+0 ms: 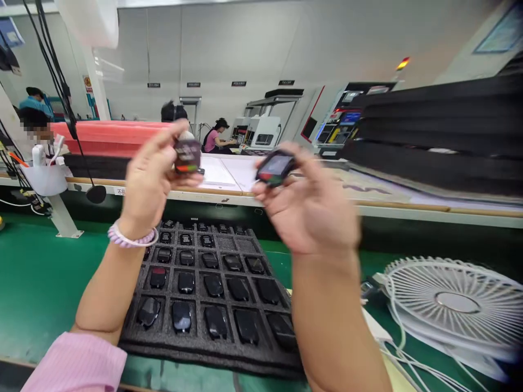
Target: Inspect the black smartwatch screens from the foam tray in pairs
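Above foam tray [245, 356], 2 hands [149, 182] [314, 209] pinching glossy devices [187, 156] [275, 168]

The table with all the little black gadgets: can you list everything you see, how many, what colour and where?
small dark gadget with red-green screen strip: one, black, held up in the left hand.
small dark gadget with red mark: one, black, held up in the right hand.
black foam tray with square pockets: one, on the green table, below the hands.
gadgets in the tray: many, black, one per pocket; a few far pockets look bare.
round plastic fan: one, white, lying flat at right.
cables: several, white, beside the fan.
other workers: a few, far back.
beaded bracelet: one, pink-white, left wrist.
left hand: grip closed on its gadget.
right hand: grip closed on its gadget.
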`<action>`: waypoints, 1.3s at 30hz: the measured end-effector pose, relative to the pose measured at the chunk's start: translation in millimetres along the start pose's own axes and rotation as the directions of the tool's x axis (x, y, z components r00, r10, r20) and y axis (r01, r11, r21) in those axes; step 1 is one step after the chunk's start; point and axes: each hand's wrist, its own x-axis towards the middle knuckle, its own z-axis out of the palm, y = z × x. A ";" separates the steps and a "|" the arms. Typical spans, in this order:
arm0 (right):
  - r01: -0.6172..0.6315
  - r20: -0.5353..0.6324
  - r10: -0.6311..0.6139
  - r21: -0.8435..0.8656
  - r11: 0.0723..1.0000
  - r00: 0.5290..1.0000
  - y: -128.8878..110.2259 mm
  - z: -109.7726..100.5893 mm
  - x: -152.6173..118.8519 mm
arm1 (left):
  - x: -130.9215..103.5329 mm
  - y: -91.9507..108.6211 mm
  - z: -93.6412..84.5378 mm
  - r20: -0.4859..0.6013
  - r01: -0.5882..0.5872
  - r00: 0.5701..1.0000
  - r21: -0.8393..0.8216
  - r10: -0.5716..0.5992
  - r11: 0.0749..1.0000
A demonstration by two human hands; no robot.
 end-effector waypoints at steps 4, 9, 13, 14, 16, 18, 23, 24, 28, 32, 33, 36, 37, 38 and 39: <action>-0.394 0.146 0.384 0.047 0.918 0.912 47.5 -10.9 -6.1 | -13.8 -37.1 0.7 0.084 0.464 0.878 0.093 -0.471 0.881; -0.585 0.093 0.584 -0.020 0.811 0.806 100.2 -41.3 -48.2 | -60.0 -75.1 -12.8 0.091 0.638 0.739 0.222 -0.667 0.737; -0.643 0.035 0.650 -0.119 0.757 0.759 114.6 -56.7 -60.8 | -72.8 -94.3 -15.4 0.069 0.651 0.698 0.354 -0.713 0.671; -0.647 0.029 0.656 -0.131 0.751 0.754 115.6 -60.7 -60.3 | -72.3 -99.4 -14.7 0.070 0.642 0.698 0.378 -0.712 0.667; -0.651 0.021 0.657 -0.124 0.749 0.753 115.8 -70.2 -57.8 | -68.8 -111.6 -12.0 0.088 0.619 0.706 0.405 -0.702 0.673; -0.656 0.010 0.660 -0.090 0.749 0.752 115.3 -82.2 -55.1 | -63.3 -127.3 -7.9 0.120 0.594 0.703 0.441 -0.701 0.673; -0.612 -0.009 0.619 -0.160 0.774 0.785 119.0 -122.8 -51.6 | -46.2 -178.5 5.9 0.157 0.527 0.660 0.600 -0.735 0.602; -0.575 -0.007 0.592 -0.248 0.780 0.806 120.9 -132.3 -50.6 | -42.9 -188.3 8.5 0.158 0.494 0.660 0.644 -0.734 0.583; -0.416 0.007 0.516 -0.582 0.699 0.857 129.8 -170.2 -42.0 | -34.0 -216.4 17.3 0.170 0.281 0.697 0.829 -0.696 0.483; -0.294 0.033 0.501 -0.776 0.558 0.865 136.6 -194.5 -29.6 | -32.8 -228.1 22.7 0.189 0.083 0.691 0.938 -0.697 0.337; -0.252 0.050 0.502 -0.819 0.515 0.863 137.8 -197.0 -27.0 | -32.8 -228.5 23.6 0.193 0.048 0.677 0.951 -0.710 0.304; -0.133 0.107 0.531 -0.910 0.393 0.840 138.9 -197.5 -21.1 | -30.5 -218.8 23.7 0.211 -0.046 0.666 0.969 -0.716 0.243; -0.100 0.118 0.548 -0.931 0.352 0.828 138.2 -196.4 -19.6 | -28.7 -210.9 21.9 0.221 -0.071 0.672 0.969 -0.707 0.235; -0.070 0.121 0.562 -0.950 0.305 0.818 136.8 -194.9 -18.3 | -26.6 -200.5 18.4 0.231 -0.098 0.686 0.969 -0.690 0.228; -0.043 0.114 0.574 -0.966 0.254 0.811 134.9 -193.1 -17.2 | -24.5 -187.9 12.9 0.239 -0.122 0.704 0.968 -0.669 0.218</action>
